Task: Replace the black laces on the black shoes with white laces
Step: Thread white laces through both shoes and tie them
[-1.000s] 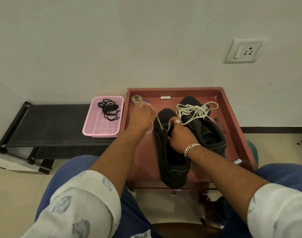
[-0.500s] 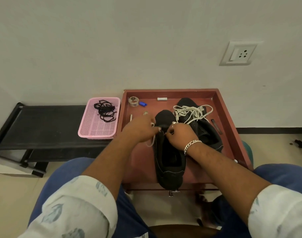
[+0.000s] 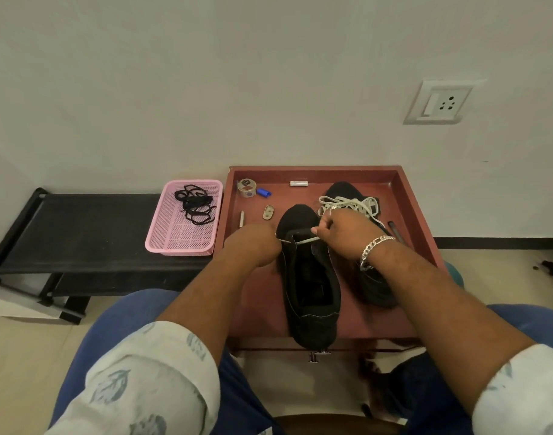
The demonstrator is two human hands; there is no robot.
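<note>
since half a second ago, both hands have pulled apart, and the white lace (image 3: 301, 241) between them is now stretched tight across the front of the near shoe (image 3: 309, 277). the right hand has also gone up and to the right, over the far shoe.

on the far left is a black bench (image 3: 74, 230). a pink basket (image 3: 184, 237) sits on its right end, and the old black laces (image 3: 196, 204) lie in a heap inside it.

next comes the red worktop (image 3: 316, 174), which has a raised rim. near its back left corner are a roll of tape (image 3: 246, 187), a small blue piece (image 3: 263, 192) and a few small metal bits.

the left hand (image 3: 251, 246) is just left of the near shoe. its grip is closed on one end of the white lace, with the fingers curled under.

the near shoe lies in the middle of the worktop, toe pointing away, heel at the front edge.

the right hand (image 3: 347, 233) pinches the other end of the white lace at the shoe's right side. a silver bracelet (image 3: 374, 246) is on that wrist.

behind that hand is the far shoe (image 3: 375, 284), with a loose bunch of white lace (image 3: 356, 204) on top of it.

a wall socket (image 3: 441, 102) is up on the right.
</note>
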